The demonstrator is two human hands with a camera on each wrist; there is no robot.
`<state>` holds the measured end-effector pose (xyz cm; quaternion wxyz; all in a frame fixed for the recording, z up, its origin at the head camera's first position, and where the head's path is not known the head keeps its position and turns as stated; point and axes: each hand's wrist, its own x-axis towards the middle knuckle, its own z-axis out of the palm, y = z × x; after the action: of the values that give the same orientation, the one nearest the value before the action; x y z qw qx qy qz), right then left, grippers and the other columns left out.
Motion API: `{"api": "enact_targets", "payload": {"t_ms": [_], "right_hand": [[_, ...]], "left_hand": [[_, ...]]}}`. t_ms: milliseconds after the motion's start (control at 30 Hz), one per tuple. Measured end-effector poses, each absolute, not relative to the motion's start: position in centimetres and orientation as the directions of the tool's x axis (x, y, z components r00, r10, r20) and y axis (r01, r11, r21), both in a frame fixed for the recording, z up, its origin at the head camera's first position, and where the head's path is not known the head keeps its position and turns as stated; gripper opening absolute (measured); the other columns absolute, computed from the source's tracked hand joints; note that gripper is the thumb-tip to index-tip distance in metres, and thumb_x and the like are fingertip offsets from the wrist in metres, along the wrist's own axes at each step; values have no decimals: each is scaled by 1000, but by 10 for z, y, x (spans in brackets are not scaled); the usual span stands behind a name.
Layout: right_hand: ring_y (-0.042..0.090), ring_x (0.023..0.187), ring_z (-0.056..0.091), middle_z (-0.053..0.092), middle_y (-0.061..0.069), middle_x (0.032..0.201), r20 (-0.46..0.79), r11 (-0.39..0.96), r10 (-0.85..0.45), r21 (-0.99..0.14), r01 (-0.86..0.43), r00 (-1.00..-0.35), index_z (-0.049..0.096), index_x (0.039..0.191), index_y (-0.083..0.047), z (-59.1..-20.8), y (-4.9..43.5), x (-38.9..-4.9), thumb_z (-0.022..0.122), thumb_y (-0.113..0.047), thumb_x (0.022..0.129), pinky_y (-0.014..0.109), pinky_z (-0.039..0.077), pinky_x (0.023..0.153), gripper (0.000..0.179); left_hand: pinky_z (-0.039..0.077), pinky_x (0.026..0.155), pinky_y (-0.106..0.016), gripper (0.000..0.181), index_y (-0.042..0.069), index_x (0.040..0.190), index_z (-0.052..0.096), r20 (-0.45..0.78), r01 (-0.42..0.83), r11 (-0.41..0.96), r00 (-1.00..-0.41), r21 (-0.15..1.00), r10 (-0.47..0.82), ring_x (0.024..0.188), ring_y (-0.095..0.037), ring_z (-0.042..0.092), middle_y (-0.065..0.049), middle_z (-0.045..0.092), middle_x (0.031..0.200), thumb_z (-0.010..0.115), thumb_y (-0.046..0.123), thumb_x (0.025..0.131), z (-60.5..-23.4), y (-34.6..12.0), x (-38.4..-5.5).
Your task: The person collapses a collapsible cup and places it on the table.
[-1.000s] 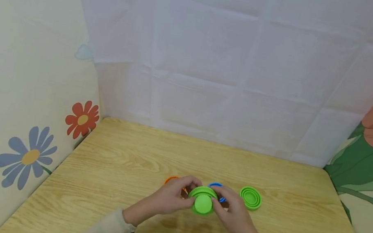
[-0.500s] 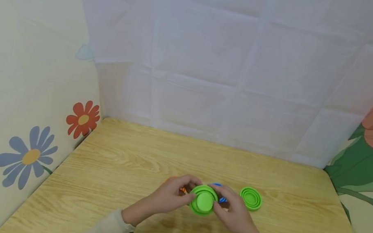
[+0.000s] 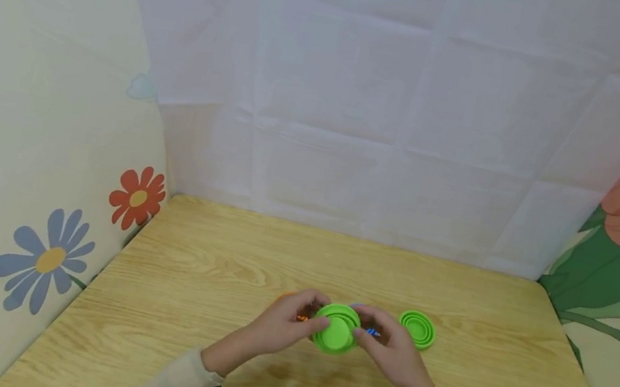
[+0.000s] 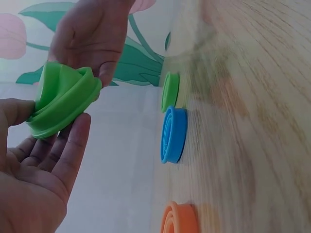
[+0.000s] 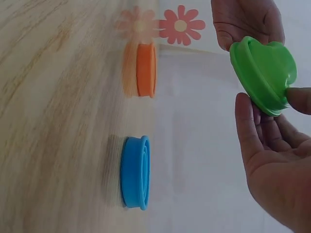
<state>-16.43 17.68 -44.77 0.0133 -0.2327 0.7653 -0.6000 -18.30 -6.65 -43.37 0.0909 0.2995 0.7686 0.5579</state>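
Observation:
A bright green collapsible silicone cup [image 3: 338, 334] is held above the table between both hands, its base turned towards the head camera. My left hand [image 3: 283, 324] grips its left rim, thumb on the near side and fingers beneath. On the opposite rim, my right hand [image 3: 394, 353] pinches it the same way. Both wrist views show the cup's soft wall [image 4: 60, 99] folded and partly pushed in, lopsided, within the thicker rim. In the right wrist view a thumb presses against the cup [image 5: 267, 73] beside its base.
Below the hands, a flattened orange cup [image 5: 146, 70] and a flattened blue cup [image 5: 135, 172] lie on the wooden table [image 3: 212, 252], mostly hidden in the head view. Another flattened green cup [image 3: 417, 329] lies to their right. A white cloth [image 3: 335, 87] hangs behind the table.
The cup's protruding base has sunk towards the rim and the wall has folded in. It also tilts to face the head camera more. Both hands keep their grip almost in place.

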Motion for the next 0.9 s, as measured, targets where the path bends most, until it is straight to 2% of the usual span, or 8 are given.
{"api": "enact_targets", "payload": {"t_ms": [167, 367, 567, 633, 767, 900], "right_hand": [[9, 97, 63, 68, 18, 107, 256, 154, -403, -928, -340, -879, 62, 129, 3, -447, 176, -165, 64, -3, 98, 28, 58, 82, 32], [12, 105, 63, 65, 19, 118, 272, 149, -447, -917, -371, -852, 60, 133, 4, -448, 176, -167, 61, -6, 101, 28, 58, 87, 34], [12, 103, 61, 63, 19, 115, 256, 119, -425, -935, -333, -868, 58, 134, 4, -448, 174, -165, 61, -5, 100, 26, 57, 85, 35], [12, 103, 61, 63, 19, 115, 238, 104, -436, -945, -311, -868, 56, 135, 5, -448, 174, -164, 60, -6, 101, 26, 56, 87, 36], [12, 104, 61, 61, 21, 117, 204, 98, -468, -955, -280, -860, 54, 138, 6, -448, 174, -165, 59, -10, 103, 27, 56, 87, 39], [12, 106, 61, 60, 23, 121, 199, 108, -464, -954, -278, -863, 53, 139, 6, -448, 175, -166, 58, -10, 103, 27, 56, 88, 39]], "left_hand": [[62, 72, -48, 23, 3, 121, 60, 159, 324, 190, -796, 927, 583, 83, -11, 66, -12, 65, 104, 62, 16, 102, -435, -67, -185], [61, 70, -50, 27, 8, 124, 59, 136, 330, 230, -793, 916, 594, 73, -10, 65, -8, 65, 101, 64, 22, 102, -437, -66, -185], [61, 74, -51, 27, 7, 125, 56, 143, 320, 209, -798, 924, 586, 80, -12, 66, -8, 63, 104, 62, 21, 103, -436, -67, -185], [61, 75, -48, 24, 7, 122, 56, 144, 322, 214, -799, 922, 584, 84, -13, 65, -7, 63, 104, 62, 21, 103, -437, -67, -185], [61, 74, -34, 22, 7, 115, 59, 142, 338, 244, -801, 909, 581, 89, -12, 62, -3, 65, 102, 66, 22, 100, -437, -68, -186], [59, 72, -27, 27, 7, 120, 61, 139, 345, 246, -789, 906, 598, 88, -11, 62, -3, 67, 101, 69, 21, 98, -436, -68, -187]]}}
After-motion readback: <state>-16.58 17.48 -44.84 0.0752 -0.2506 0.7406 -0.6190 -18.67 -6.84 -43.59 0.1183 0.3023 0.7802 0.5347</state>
